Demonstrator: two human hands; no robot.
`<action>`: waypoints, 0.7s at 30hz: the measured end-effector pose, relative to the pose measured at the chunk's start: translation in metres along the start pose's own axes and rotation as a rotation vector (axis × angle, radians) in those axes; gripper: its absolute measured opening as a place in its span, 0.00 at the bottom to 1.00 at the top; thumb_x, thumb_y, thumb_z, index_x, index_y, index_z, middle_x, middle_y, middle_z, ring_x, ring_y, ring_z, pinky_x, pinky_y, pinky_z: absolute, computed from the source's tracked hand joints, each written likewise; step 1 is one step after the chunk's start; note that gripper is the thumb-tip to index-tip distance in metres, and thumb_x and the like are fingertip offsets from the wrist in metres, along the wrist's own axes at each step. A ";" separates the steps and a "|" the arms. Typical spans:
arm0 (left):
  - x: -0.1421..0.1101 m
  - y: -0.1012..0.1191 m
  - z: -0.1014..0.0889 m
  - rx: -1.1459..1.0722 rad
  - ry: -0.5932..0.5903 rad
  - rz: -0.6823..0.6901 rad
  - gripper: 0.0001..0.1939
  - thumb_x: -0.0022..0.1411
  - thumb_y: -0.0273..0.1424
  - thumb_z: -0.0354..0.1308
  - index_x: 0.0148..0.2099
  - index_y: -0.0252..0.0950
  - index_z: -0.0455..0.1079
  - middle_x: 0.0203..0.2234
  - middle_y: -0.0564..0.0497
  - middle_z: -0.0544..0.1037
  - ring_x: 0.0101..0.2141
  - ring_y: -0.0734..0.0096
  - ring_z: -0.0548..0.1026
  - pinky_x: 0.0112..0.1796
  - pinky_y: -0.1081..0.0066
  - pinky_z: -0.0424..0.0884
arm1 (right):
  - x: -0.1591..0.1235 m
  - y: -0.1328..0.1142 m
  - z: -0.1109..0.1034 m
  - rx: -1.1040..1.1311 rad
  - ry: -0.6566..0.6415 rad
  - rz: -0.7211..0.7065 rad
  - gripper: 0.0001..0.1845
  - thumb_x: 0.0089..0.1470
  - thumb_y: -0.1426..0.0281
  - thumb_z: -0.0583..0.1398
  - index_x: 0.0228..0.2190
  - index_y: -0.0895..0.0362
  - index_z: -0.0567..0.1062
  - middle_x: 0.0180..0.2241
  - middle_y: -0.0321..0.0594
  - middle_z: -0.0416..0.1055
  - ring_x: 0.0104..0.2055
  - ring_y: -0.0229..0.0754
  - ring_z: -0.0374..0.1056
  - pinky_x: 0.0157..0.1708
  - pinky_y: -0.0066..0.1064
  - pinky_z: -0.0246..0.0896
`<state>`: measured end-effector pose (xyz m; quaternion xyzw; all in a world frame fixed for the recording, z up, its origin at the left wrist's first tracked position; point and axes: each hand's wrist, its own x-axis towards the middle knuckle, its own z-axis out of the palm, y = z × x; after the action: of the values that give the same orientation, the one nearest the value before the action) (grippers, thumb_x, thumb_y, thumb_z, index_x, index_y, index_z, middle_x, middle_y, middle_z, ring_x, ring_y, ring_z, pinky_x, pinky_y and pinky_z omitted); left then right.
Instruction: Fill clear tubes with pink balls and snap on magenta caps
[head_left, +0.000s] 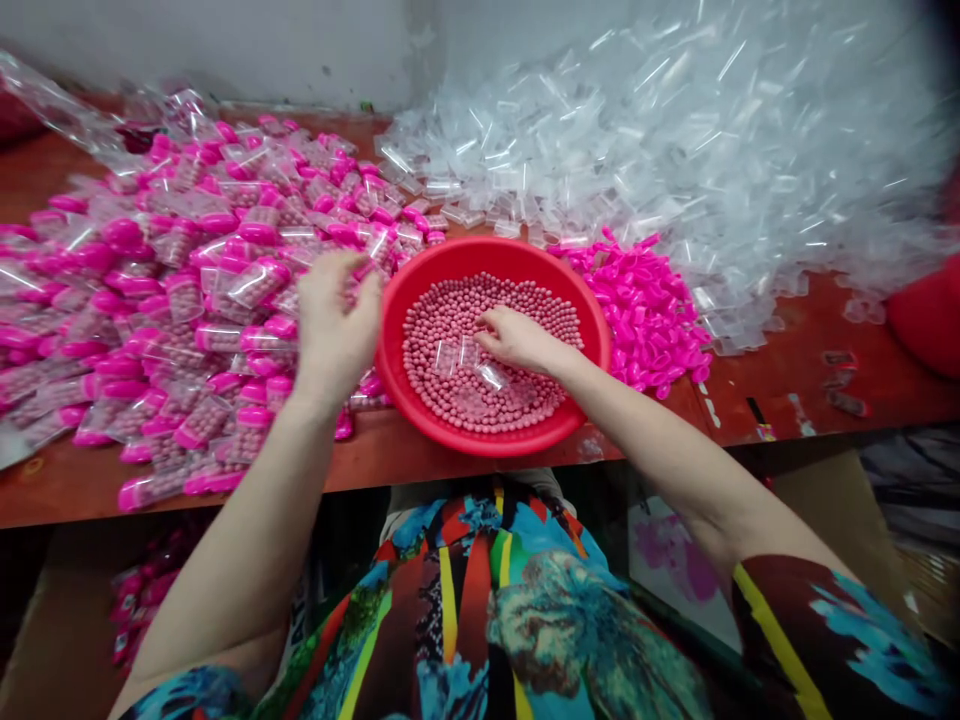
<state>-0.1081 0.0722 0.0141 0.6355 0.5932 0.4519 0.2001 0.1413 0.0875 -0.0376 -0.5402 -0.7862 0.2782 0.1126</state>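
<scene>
A red basin (pixel 495 446) at the table's front edge holds many small pink beads (pixel 517 410). Over the beads is my right hand (pixel 521 340), fingers pinched at the edge of a small clear plastic container (pixel 469 352). Another such container (pixel 493 376) lies on the beads just below it. My left hand (pixel 337 315) is left of the basin, above a heap of bead-filled containers with pink caps (pixel 225 290). Its thumb and fingers curl toward each other; a pink bit shows between the tips, too small to name.
Loose bright pink caps (pixel 645 320) are piled right of the basin. Behind them a large heap of clear empty containers (pixel 675 160) rises against the wall (pixel 300 50). A red rounded object (pixel 930 315) stands at the right edge of the wooden table (pixel 795 350).
</scene>
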 end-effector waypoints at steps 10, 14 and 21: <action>-0.043 0.029 0.068 0.293 -0.548 0.065 0.14 0.64 0.32 0.59 0.49 0.31 0.77 0.45 0.39 0.82 0.47 0.53 0.78 0.50 0.61 0.71 | -0.013 -0.003 -0.009 0.583 0.032 0.127 0.20 0.53 0.54 0.63 0.24 0.57 0.72 0.21 0.29 0.64 0.24 0.33 0.57 0.26 0.28 0.52; -0.032 0.039 0.083 0.455 -0.602 0.164 0.13 0.65 0.26 0.53 0.46 0.29 0.77 0.41 0.37 0.82 0.44 0.54 0.79 0.47 0.62 0.71 | -0.026 -0.004 -0.008 0.694 0.157 0.152 0.21 0.53 0.51 0.62 0.27 0.57 0.72 0.23 0.32 0.67 0.26 0.35 0.61 0.27 0.28 0.56; -0.002 0.048 0.117 0.815 -0.868 0.486 0.18 0.65 0.19 0.47 0.45 0.23 0.78 0.42 0.31 0.80 0.48 0.51 0.76 0.48 0.62 0.69 | -0.083 0.041 -0.053 0.611 0.685 0.049 0.16 0.62 0.55 0.59 0.45 0.52 0.72 0.38 0.37 0.74 0.32 0.36 0.70 0.36 0.32 0.67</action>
<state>0.0149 0.0929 -0.0088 0.9020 0.4213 -0.0755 0.0564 0.2312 0.0394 -0.0069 -0.5614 -0.5727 0.3050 0.5136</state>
